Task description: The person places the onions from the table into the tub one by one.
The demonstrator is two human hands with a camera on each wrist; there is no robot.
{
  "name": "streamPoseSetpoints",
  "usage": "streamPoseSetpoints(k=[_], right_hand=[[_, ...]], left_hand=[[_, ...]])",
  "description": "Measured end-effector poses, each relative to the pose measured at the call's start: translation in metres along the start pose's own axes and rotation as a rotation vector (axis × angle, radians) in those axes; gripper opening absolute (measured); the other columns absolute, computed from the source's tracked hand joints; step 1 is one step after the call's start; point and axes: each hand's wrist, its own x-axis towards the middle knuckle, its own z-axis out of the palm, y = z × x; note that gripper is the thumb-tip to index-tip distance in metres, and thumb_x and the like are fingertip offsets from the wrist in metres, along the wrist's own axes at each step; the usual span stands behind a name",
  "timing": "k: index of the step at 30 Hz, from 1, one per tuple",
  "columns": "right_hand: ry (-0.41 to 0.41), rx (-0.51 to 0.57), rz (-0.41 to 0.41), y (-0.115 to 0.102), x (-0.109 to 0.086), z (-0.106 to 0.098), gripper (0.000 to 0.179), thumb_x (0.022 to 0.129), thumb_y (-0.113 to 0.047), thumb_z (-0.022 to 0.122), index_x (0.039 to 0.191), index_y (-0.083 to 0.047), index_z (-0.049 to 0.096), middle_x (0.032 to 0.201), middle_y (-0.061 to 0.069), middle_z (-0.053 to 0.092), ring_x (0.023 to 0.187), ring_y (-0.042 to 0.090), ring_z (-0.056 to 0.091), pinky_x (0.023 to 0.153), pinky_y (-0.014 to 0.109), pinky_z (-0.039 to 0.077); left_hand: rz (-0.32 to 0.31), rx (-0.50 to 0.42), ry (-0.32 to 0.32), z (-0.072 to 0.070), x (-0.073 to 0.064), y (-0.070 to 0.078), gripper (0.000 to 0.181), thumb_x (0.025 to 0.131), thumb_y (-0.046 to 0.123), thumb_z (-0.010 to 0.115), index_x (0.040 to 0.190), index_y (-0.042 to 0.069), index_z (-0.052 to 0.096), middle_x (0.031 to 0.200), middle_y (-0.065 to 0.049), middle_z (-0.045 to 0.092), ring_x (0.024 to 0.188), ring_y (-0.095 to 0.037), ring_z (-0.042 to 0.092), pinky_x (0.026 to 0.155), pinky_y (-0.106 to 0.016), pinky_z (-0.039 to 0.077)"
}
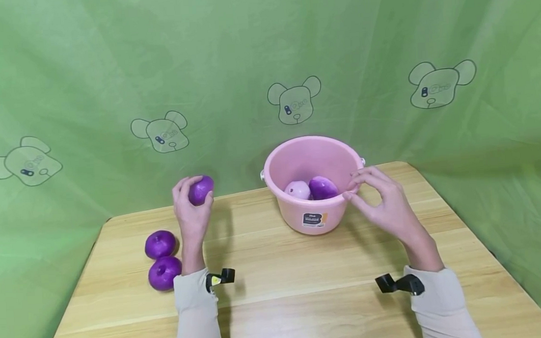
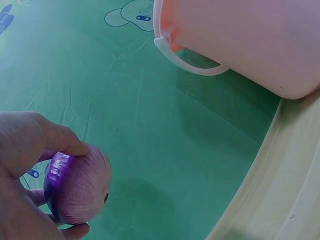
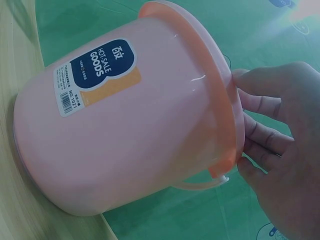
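Note:
My left hand holds a purple onion above the table's back left part, fingers and thumb curled round it. In the left wrist view this onion shows a pale, streaked side with a dark spot. My right hand pinches the right rim of a pink bucket, which stands upright at the back of the table. Inside the bucket lie a pale onion and a purple-and-white onion. Two more purple onions lie on the table beside my left wrist.
The wooden table has its back edge against a green curtain printed with bear faces. A white handle hangs from the bucket's rim. Each sleeve cuff carries a black camera mount.

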Motion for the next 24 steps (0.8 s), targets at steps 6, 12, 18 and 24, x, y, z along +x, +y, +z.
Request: streamPoseSetpoints(k=[6,12,18,24], right_hand=[[0.003,-0.023,-0.003,0.0,0.0,0.0,0.018,0.083,-0.002,0.083,0.094,-0.012,0.073,0.117,0.005,0.068,0.118,0.027,0.059,0.111,0.059,0.041],[0.003,-0.022,0.0,0.001,-0.001,0.0,0.017,0.083,-0.002,0.083,0.094,-0.012,0.073,0.117,0.006,0.068,0.119,0.028,0.059,0.111,0.061,0.041],[0.0,-0.015,0.005,0.0,0.0,0.0,0.018,0.083,-0.003,0.083,0.094,-0.012,0.073,0.118,0.005,0.068,0.12,0.029,0.059,0.112,0.062,0.04],[-0.002,-0.002,0.008,0.0,0.0,0.0,0.018,0.083,-0.003,0.083,0.095,-0.013,0.073,0.119,0.006,0.068,0.12,0.03,0.058,0.112,0.063,0.039]], left_hand=[[0.011,-0.017,-0.007,0.002,-0.002,0.005,0.046,0.081,-0.002,0.079,0.125,0.009,0.068,0.145,-0.018,0.047,0.128,-0.041,0.052,0.108,-0.057,0.046],[0.036,-0.023,-0.022,0.005,-0.004,0.01,0.047,0.081,-0.003,0.079,0.125,0.01,0.069,0.145,-0.017,0.047,0.127,-0.039,0.052,0.108,-0.054,0.047],[0.041,-0.034,-0.034,0.007,-0.006,0.015,0.047,0.082,-0.001,0.079,0.126,0.011,0.069,0.145,-0.017,0.046,0.128,-0.038,0.052,0.107,-0.054,0.048],[0.053,-0.038,-0.046,0.009,-0.007,0.019,0.047,0.082,0.0,0.079,0.126,0.011,0.068,0.147,-0.017,0.046,0.128,-0.038,0.052,0.108,-0.054,0.048]])
